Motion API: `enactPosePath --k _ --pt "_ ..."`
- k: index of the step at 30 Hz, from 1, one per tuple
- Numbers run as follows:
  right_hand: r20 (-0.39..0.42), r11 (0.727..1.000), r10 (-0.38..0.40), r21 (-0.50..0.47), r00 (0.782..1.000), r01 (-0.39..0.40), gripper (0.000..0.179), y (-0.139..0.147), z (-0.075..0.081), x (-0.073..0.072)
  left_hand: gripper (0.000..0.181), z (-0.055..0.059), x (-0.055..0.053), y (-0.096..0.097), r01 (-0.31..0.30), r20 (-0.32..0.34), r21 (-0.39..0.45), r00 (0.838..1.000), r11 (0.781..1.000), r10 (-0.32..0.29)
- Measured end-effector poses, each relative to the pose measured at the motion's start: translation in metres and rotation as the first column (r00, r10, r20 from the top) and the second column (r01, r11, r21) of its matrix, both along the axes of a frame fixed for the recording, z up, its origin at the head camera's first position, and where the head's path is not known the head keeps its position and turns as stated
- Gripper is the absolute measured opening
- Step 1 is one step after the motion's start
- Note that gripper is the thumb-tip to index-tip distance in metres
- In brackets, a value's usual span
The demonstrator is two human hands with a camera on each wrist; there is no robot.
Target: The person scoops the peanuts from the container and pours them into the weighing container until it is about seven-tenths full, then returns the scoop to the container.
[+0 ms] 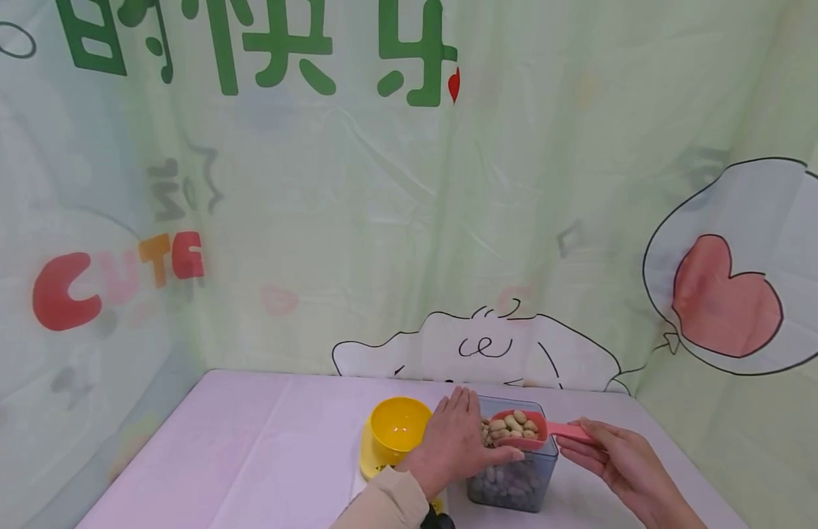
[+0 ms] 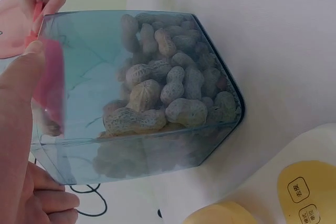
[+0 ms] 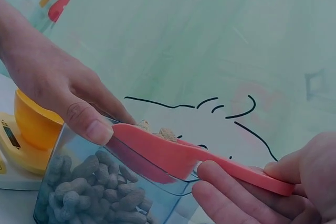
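A clear bluish plastic container (image 1: pixel 544 470) holds many unshelled peanuts (image 2: pixel 173 82). My left hand (image 1: pixel 455 441) grips its upper edge, thumb along the near rim and fingers bent down over the far side in the left wrist view. With my right hand (image 1: pixel 617 455) I pinch the handle of a pink scoop (image 3: pixel 157 150), thumb above and fingers beneath. The scoop's bowl is heaped with peanuts (image 1: pixel 515 424) and sits level at the container's mouth. In the right wrist view, my left thumb lies against the scoop's front end; whether it presses there I cannot tell.
Left of the container stands a yellow bowl (image 1: pixel 400 426) on a yellow-and-white kitchen scale (image 1: pixel 369 464), partly behind my left hand and sleeve. A pale tablecloth (image 1: pixel 270 448) covers the table. Behind hangs a printed curtain (image 1: pixel 382 220).
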State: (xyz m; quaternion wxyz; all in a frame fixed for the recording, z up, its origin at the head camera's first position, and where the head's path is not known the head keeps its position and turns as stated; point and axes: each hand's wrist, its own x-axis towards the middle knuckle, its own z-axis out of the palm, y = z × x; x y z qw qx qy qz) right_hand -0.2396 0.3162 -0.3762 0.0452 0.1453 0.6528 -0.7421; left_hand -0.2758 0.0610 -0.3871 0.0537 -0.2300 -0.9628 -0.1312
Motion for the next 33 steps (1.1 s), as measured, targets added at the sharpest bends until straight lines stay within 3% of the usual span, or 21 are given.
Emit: enactPosePath --k 9,18,33 --pt "-0.014 0.997 0.006 -0.073 1.0 -0.007 0.024 0.001 0.005 0.002 0.111 -0.001 -0.001 0.0 -0.007 0.012 -0.009 1.0 1.0 0.007" --pt "-0.032 0.996 0.023 -0.089 0.999 -0.026 0.022 0.001 0.008 0.005 0.114 -0.002 0.0 -0.003 -0.006 0.071 0.026 0.997 1.0 0.004" --pt "-0.052 0.992 0.031 -0.122 0.998 -0.037 0.018 -0.01 0.016 0.001 0.114 0.004 -0.004 -0.046 0.073 0.008 0.046 0.997 0.996 -0.073"
